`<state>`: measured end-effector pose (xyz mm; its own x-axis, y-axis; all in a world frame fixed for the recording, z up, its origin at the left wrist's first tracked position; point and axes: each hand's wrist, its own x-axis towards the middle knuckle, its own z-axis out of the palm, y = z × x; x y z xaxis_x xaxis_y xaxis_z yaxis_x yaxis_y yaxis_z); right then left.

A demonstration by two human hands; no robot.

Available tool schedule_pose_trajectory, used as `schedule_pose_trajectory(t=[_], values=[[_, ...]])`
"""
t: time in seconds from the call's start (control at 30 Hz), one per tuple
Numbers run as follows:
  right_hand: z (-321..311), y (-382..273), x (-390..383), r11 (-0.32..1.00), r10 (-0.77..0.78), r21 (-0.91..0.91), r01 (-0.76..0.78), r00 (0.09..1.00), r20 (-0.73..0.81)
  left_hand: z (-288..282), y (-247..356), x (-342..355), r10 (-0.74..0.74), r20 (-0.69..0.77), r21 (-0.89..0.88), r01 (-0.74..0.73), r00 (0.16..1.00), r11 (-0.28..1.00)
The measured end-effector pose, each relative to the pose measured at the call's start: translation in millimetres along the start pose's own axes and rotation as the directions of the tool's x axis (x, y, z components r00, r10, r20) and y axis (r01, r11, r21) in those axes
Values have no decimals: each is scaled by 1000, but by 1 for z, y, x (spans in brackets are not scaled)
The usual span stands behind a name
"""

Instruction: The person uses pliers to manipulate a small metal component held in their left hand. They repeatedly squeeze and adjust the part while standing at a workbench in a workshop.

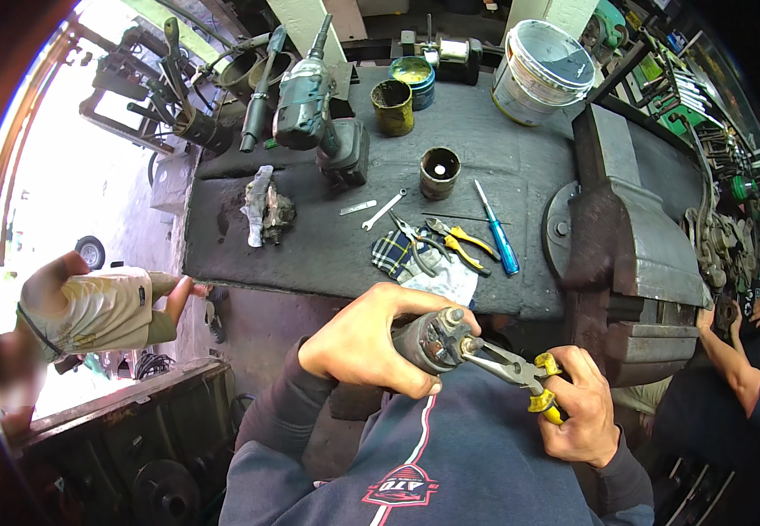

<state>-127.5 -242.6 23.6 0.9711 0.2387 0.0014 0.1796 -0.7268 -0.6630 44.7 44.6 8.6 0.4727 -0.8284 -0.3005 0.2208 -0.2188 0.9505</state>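
My left hand [364, 342] is wrapped round a dark cylindrical starter solenoid [430, 344] with threaded studs on its end, held in front of my chest. Closed on the yellow grips of long-nose pliers [513, 366], my right hand [583, 407] holds their jaws at one of the studs. Just beyond, on the dark bench [310, 254], lie yellow-handled cutters [463, 244], another pair of pliers [415, 238] and a checked rag [391, 254]. A blue-handled screwdriver [503, 243] and a small wrench [384, 210] rest near them.
A big bench vise [630, 237] stands at the right. Farther back are a cordless impact wrench [308, 105], a dirty can [440, 173], paint tins [393, 107] and a white bucket [542, 74]. A crumpled greasy rag [266, 209] lies left. Other people [99, 307] are at both sides.
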Motion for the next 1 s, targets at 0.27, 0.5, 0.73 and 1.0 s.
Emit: schedule_pose_trajectory(t=[0.27,0.5,0.73,1.0], values=[[3,6,2,996,-60,66,55,996,73,-17,-25,11,-45,354,-153,105,934,983],[-9,-6,-2,988,150,-69,-141,979,138,-8,-35,6,-25,76,-161,38,997,986],[0,-23,-2,968,238,-100,-228,967,95,25,-27,9,39,-449,190,53,893,980],[4,-26,0,954,267,-149,-259,963,38,42,-17,11,230,-599,422,58,767,905]])
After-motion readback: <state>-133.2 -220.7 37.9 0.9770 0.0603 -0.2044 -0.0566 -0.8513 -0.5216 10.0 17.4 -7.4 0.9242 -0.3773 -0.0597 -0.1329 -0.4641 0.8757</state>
